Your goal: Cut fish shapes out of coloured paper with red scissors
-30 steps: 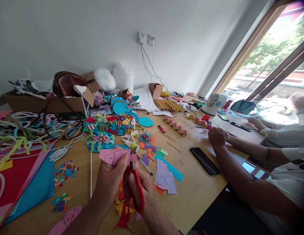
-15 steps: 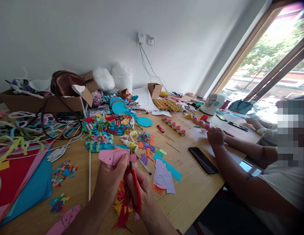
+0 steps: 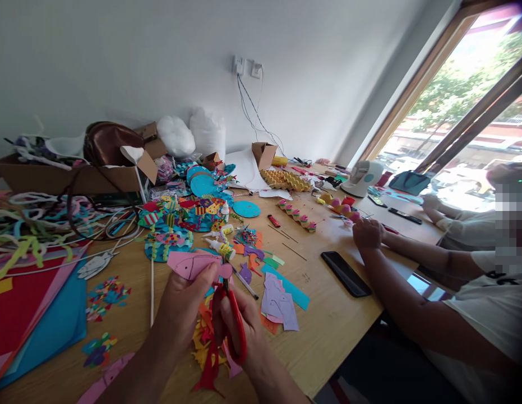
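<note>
Pink paper fish sits pinched in the left hand, near the glue bottle; the right hand curls its fingers through red scissors at its edge. Small snips, turning the paper, seem wisest.

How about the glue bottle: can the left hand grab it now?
Probably not at once: the left hand holds the pink paper fish, though the glue bottle lies just beyond, nothing between.
</note>
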Available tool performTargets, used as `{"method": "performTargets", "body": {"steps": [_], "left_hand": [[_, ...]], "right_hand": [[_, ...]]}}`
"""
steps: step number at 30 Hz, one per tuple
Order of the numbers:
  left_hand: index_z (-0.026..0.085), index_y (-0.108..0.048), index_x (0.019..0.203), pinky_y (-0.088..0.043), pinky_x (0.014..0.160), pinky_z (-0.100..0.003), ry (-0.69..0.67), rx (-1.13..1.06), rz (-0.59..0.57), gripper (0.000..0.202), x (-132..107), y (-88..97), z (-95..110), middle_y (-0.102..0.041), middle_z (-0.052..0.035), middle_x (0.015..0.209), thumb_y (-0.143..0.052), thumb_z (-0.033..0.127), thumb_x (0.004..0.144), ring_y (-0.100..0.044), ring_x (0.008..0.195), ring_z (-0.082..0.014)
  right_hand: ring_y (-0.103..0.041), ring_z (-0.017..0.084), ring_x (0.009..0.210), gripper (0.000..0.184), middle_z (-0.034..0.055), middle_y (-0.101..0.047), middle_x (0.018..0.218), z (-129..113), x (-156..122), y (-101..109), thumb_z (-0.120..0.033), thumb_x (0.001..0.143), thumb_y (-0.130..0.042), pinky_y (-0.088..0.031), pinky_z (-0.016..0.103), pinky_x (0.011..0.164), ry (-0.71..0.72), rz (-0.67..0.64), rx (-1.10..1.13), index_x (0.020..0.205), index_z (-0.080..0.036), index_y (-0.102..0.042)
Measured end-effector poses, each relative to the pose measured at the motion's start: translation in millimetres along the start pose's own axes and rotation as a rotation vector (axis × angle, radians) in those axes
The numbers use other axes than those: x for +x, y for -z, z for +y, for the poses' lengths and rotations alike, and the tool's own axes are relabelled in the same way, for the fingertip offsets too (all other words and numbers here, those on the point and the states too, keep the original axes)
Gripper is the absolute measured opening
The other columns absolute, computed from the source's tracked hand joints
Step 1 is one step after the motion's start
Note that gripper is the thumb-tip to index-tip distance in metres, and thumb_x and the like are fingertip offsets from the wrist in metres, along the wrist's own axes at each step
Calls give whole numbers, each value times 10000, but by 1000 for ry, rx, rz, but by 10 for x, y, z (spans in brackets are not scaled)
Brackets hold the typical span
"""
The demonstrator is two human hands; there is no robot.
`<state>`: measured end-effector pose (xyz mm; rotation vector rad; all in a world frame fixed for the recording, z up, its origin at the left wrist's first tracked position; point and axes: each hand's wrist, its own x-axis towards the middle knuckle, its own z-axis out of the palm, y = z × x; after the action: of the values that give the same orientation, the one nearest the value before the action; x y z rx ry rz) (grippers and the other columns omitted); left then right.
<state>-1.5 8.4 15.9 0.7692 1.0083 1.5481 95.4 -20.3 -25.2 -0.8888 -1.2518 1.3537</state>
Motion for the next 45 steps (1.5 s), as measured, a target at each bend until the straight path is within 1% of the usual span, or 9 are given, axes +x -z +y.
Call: {"method": "performTargets", "body": {"steps": [4, 7, 10, 14, 19, 28, 32, 36, 45], "left_hand": [[180, -642, 639, -478, 625, -210, 48, 12, -18, 164, -20, 4, 72, -636, 65, 583, -761, 234, 539, -557, 614, -112], [174, -634, 630, -469, 592, -212, 70, 39, -48, 157, -39, 6, 120, -629, 61, 573, -743, 235, 535, -540, 596, -113], [174, -627, 636, -458, 576, -214, 67, 62, -80, 147, -50, 8, 145, -616, 64, 564, -729, 231, 547, -524, 583, -111], [178, -617, 634, -446, 571, -211, 67, 74, -98, 138, -56, 10, 146, -607, 69, 563, -720, 228, 556, -515, 591, -111], [180, -615, 630, -446, 580, -213, 74, 84, -122, 117, -51, 15, 128, -596, 70, 554, -708, 224, 574, -507, 581, -109], [184, -623, 632, -442, 580, -207, 67, 97, -164, 85, -34, 21, 107, -600, 66, 571, -699, 209, 605, -516, 593, -110], [182, -634, 646, -448, 594, -208, 77, 115, -161, 89, -34, 31, 113, -618, 61, 584, -702, 208, 594, -529, 606, -116], [182, -617, 603, -441, 571, -202, 88, 132, -176, 88, -38, 35, 148, -605, 62, 561, -700, 200, 581, -520, 582, -111], [194, -601, 598, -452, 538, -236, 170, 139, -263, 108, -26, 75, 166, -582, 52, 536, -670, 259, 650, -513, 501, -121]], "right_hand": [[-362, 60, 386, 587, -57, -427, 453, -112, -24, 30, -754, 718, -529, -273, 168, 375, -64, -17, -6, 595, -190, -424], [-358, 59, 379, 601, -55, -434, 451, -154, -35, 51, -772, 697, -527, -277, 172, 375, -78, -35, -30, 598, -187, -431], [-361, 60, 379, 576, -58, -429, 464, -158, -37, 74, -744, 731, -522, -284, 175, 377, -70, -53, -44, 614, -188, -430], [-362, 61, 408, 533, -58, -423, 484, -143, -46, 105, -686, 798, -501, -291, 177, 407, -5, -76, -76, 631, -184, -435], [-352, 62, 404, 520, -60, -408, 475, -132, -53, 117, -661, 818, -494, -281, 179, 401, -8, -77, -79, 616, -189, -417], [-338, 58, 381, 537, -70, -382, 470, -158, -39, 110, -691, 775, -526, -269, 180, 372, -32, -52, -56, 601, -198, -402], [-340, 62, 389, 525, -69, -374, 480, -131, -45, 129, -675, 790, -520, -274, 183, 372, -35, -41, -71, 604, -198, -405], [-317, 61, 395, 524, -67, -371, 473, -119, -59, 150, -665, 799, -515, -237, 187, 369, -31, -48, -91, 595, -197, -401], [-270, 64, 415, 557, -68, -352, 448, -202, -86, 150, -693, 760, -538, -207, 209, 393, -86, -44, -98, 547, -195, -412]]}}
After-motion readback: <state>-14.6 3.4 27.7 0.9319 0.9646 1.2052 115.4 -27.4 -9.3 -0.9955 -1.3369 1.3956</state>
